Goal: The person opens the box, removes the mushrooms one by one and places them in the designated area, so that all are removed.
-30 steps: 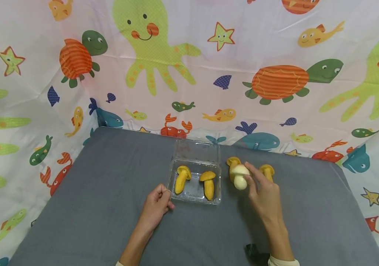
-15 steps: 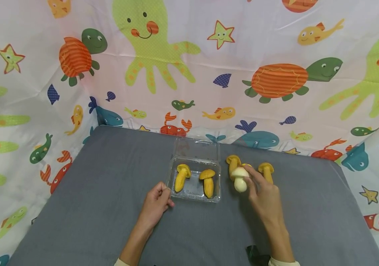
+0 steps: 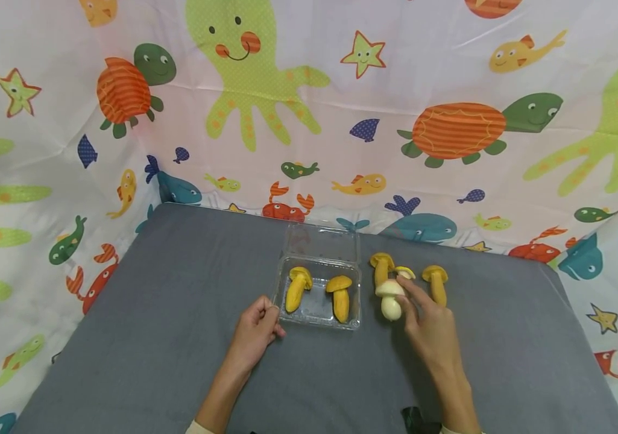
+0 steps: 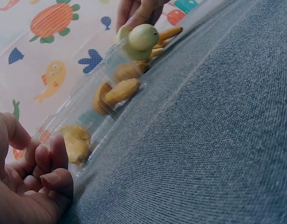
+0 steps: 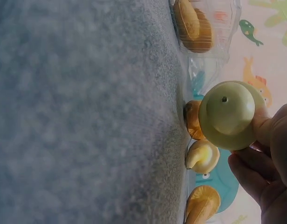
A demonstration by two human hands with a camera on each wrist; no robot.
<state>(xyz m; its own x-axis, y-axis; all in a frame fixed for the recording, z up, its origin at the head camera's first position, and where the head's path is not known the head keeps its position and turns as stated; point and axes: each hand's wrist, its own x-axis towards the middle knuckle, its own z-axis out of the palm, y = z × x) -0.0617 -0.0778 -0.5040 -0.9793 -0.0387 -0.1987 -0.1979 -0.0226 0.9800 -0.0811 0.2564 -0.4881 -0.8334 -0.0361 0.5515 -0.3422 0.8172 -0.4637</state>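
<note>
My right hand (image 3: 432,325) pinches a pale cream toy mushroom (image 3: 391,299) by its cap, stem pointing toward me. In the right wrist view the mushroom's round stem end (image 5: 229,106) faces the camera, raised off the cloth. My left hand (image 3: 257,325) grips the near left corner of a clear plastic clamshell box (image 3: 316,325), its lid folded back. Inside the box lie two yellow mushrooms, one on the left (image 3: 298,289) and one on the right (image 3: 339,299). In the left wrist view, curled fingers of the left hand (image 4: 34,177) meet the box's edge.
Beyond the held mushroom lie a yellow mushroom (image 3: 381,265), a pale-stemmed one with a yellow cap (image 3: 405,272), and another yellow one (image 3: 436,283) to the right. Grey cloth (image 3: 189,271) covers the table. A sea-animal curtain (image 3: 309,138) hangs behind it. A dark object (image 3: 414,419) sits near my right wrist.
My right hand has brought the cream mushroom slightly toward me, uncovering the yellow-capped pale mushroom behind it. The left hand keeps its grip on the box.
</note>
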